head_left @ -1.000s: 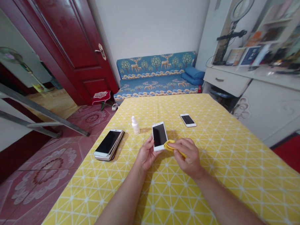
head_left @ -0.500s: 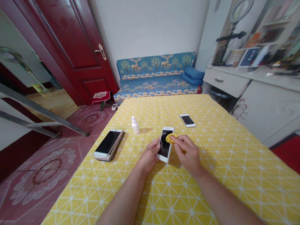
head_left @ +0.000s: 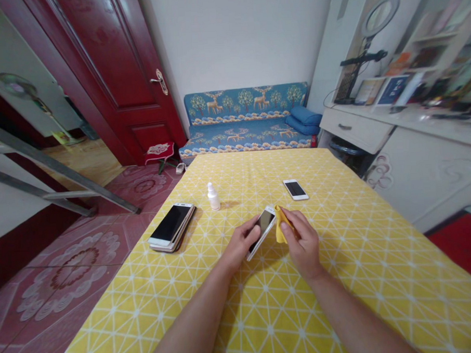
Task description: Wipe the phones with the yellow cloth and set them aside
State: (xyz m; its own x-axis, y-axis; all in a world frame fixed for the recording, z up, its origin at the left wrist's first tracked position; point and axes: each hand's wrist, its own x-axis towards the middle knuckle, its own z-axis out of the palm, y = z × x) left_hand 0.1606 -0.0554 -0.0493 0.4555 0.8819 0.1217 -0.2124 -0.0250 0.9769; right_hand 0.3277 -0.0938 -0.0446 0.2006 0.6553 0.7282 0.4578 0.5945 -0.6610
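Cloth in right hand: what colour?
The cloth is yellow, best seen in the head view; the right hand holds it beside the smartphone in the left hand.

**At least four phones, two hands, one cloth, one bottle on one table**

Phones: one held phone in the left hand, one lone phone lying flat, and one phone stack of at least two, exact number hard to tell from the edges. Yellow cloth: one, in the right hand. White dropper bottle: one. Table: one, yellow patterned cover. Beyond it: one sofa, two blue cushions, one red door, one small stool, one ring light.
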